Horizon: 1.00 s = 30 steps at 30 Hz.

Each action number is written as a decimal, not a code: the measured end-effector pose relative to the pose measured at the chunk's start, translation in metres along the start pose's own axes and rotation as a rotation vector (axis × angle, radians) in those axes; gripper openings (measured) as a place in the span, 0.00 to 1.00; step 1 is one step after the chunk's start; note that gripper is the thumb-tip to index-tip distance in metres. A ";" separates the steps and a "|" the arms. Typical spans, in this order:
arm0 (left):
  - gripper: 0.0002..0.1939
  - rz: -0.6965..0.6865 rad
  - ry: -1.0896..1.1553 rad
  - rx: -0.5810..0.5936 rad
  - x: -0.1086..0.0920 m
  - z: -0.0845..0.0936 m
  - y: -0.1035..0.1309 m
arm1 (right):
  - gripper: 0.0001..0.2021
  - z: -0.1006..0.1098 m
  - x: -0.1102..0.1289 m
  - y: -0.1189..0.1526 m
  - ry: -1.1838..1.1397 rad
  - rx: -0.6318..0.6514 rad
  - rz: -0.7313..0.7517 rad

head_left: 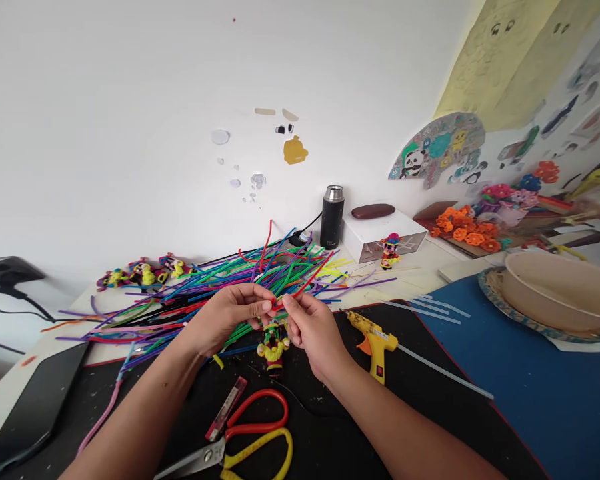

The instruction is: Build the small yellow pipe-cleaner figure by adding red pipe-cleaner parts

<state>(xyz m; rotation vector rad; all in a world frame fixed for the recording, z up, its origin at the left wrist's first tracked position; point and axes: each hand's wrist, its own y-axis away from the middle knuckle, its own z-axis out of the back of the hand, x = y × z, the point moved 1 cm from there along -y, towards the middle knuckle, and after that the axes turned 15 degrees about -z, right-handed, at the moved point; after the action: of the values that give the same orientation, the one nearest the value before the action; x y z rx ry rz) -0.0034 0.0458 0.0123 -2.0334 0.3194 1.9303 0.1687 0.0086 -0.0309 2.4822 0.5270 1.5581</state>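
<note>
My left hand (243,309) pinches the curled end of a red pipe cleaner (317,273) between thumb and fingers. Close beside it, my right hand (310,328) grips the same pipe cleaner, whose straight length sticks up to the right. Just below both hands a small pipe-cleaner figure (273,352) in yellow, green and dark red stands on the black mat (325,433). Behind the hands spreads a heap of coloured pipe cleaners (215,273). Scissors (255,433) with one red and one yellow handle lie in front, next to a small pink-red case (226,409).
A yellow glue gun (375,341) with a glue stick lies right of my hands; loose glue sticks (440,307) are beyond. Another figure (390,252) stands before a white box (380,230). A black flask (333,217), a phone (35,400) and a bowl (560,287) surround the work area.
</note>
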 end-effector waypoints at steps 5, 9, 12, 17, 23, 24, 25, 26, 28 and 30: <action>0.20 0.004 -0.126 0.065 -0.002 0.000 0.001 | 0.24 0.000 -0.001 0.000 -0.002 -0.015 0.003; 0.21 0.016 -0.194 0.135 -0.002 -0.005 0.002 | 0.24 0.000 -0.001 0.000 0.000 -0.007 0.007; 0.22 0.014 -0.200 0.177 -0.003 -0.007 0.002 | 0.24 0.000 0.000 0.000 -0.001 -0.006 0.006; 0.24 0.011 -0.208 0.169 -0.003 -0.005 0.002 | 0.24 -0.001 0.000 -0.001 -0.025 0.002 -0.010; 0.23 0.015 -0.185 0.110 -0.002 -0.005 0.001 | 0.24 0.000 -0.001 -0.001 -0.027 0.016 0.005; 0.23 0.013 -0.180 0.107 -0.002 -0.006 0.001 | 0.24 0.000 -0.001 -0.001 -0.026 0.019 0.003; 0.24 0.010 -0.178 0.102 -0.002 -0.007 0.001 | 0.25 0.000 -0.001 -0.001 -0.024 0.021 -0.001; 0.24 0.005 -0.177 0.096 -0.003 -0.007 0.001 | 0.25 0.000 -0.001 -0.002 -0.022 0.022 -0.006; 0.26 -0.008 -0.180 0.083 -0.003 -0.008 0.001 | 0.25 0.000 -0.001 -0.002 -0.017 0.022 -0.021; 0.26 -0.018 -0.187 0.082 -0.004 -0.008 0.001 | 0.25 0.000 -0.002 -0.003 -0.015 0.021 -0.032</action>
<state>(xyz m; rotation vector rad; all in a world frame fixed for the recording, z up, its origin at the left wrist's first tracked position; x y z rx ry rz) 0.0036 0.0410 0.0165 -1.7823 0.3278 2.0420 0.1678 0.0105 -0.0334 2.4865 0.5812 1.5286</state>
